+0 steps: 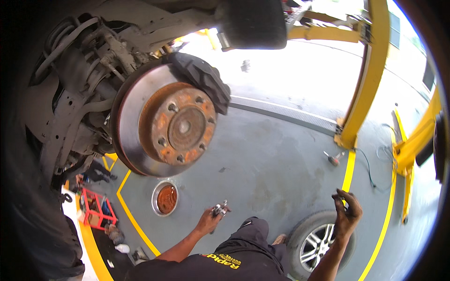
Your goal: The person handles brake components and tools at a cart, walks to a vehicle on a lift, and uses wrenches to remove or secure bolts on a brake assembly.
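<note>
In front of my body, my left hand (pixel 209 222) is closed around a shiny metal hand tool (pixel 219 210); its exact kind is too small to tell. My right hand (pixel 348 214) is raised at the right, its fingers curled and pressed toward the thumb, with anything between them hidden. Up at the left hangs a bare wheel hub (pixel 186 127) with rusty studs. Around it is the brake disc (pixel 132 119), gripped at its upper right by a dark brake caliper (pixel 202 78). Neither hand touches these parts.
A wheel (pixel 307 253) lies beside my legs. On the floor below the disc stands a metal bowl (pixel 154 202) with reddish-brown contents. A power tool (pixel 333 160) and a hose (pixel 370 175) lie near the yellow lift post (pixel 368 89). A red crate (pixel 111 216) holds items.
</note>
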A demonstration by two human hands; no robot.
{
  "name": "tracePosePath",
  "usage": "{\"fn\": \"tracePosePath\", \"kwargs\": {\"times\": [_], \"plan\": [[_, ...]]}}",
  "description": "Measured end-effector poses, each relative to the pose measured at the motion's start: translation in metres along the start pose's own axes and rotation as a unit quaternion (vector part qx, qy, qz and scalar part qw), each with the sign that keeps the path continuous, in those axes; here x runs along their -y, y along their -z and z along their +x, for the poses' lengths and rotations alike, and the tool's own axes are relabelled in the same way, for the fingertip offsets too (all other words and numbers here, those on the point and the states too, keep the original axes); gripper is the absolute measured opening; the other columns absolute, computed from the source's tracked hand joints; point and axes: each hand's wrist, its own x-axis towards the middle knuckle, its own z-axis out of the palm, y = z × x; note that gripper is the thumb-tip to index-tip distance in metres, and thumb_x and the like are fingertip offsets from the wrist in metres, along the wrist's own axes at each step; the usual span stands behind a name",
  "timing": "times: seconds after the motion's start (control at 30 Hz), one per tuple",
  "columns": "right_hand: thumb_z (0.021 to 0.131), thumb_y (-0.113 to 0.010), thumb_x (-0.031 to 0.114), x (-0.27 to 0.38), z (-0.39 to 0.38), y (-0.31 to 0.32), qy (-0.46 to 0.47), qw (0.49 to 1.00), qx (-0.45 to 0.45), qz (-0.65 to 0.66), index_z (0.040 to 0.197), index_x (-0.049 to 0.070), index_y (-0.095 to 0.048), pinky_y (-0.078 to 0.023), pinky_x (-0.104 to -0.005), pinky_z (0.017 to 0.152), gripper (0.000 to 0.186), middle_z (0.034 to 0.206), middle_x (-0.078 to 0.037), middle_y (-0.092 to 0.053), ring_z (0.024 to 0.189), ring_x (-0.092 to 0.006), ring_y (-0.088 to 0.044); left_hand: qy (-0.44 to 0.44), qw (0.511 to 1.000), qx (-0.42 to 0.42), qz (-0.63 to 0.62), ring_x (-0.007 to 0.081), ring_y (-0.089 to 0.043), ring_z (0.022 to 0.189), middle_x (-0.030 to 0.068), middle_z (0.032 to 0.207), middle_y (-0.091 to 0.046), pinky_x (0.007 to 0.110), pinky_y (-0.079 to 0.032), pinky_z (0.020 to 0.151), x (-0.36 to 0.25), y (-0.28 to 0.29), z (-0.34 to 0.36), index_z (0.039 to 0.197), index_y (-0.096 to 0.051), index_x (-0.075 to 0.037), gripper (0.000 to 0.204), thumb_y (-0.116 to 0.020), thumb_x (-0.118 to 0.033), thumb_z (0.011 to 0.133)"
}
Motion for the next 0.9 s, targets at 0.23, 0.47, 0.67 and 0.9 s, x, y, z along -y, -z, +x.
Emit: {"fn": "tracePosePath", "kwargs": {"times": [0.23,0.47,0.67,0.9], "plan": [[0.087,-0.071,-0.001,0.035,0.191,-0.157,0.166,0.968,0.178,0.056,0.124,0.001,-0.071,-0.053,-0.0320,0.084,0.037,0.092,-0.012,-0.068,0.084,-0.0203,-0.067,-0.036,0.884,-0.423,-0.196,0.0131,-0.063,0.070,0.0031,0.081,-0.066,0.028,-0.052,0.065,-0.022,0.028,-0.051,0.091,-0.064,-0.004,0.013,-0.070,-0.016,0.092],[0.100,-0.067,0.012,0.105,0.310,-0.298,0.162,0.908,0.256,0.289,0.125,-0.001,-0.057,-0.048,-0.0269,0.070,0.030,0.086,-0.006,-0.064,0.075,-0.0114,-0.057,-0.115,0.732,-0.670,0.052,0.0197,-0.063,0.084,0.0071,0.090,-0.064,0.034,-0.055,0.075,-0.088,0.131,-0.118,0.099,-0.062,-0.006,0.033,-0.074,-0.037,0.093],[0.099,-0.067,0.009,0.159,0.364,-0.381,0.147,0.838,0.402,0.339,0.117,-0.003,-0.065,-0.051,-0.0266,0.072,0.022,0.091,-0.008,-0.070,0.079,-0.0121,-0.063,0.071,0.455,-0.722,0.517,0.0296,-0.069,0.108,0.0167,0.121,-0.071,0.044,-0.054,0.096,-0.326,0.205,-0.158,0.122,-0.069,-0.005,0.037,-0.068,-0.033,0.098],[0.092,-0.075,0.004,0.186,0.355,-0.460,0.196,0.720,0.487,0.454,0.114,-0.001,-0.066,-0.058,-0.0312,0.084,0.024,0.099,-0.011,-0.075,0.093,-0.0172,-0.074,0.082,0.580,-0.495,0.642,0.0304,-0.071,0.110,0.0150,0.123,-0.072,0.037,-0.054,0.094,-0.482,0.264,0.013,0.127,-0.069,-0.007,0.032,-0.061,-0.013,0.097]]}}
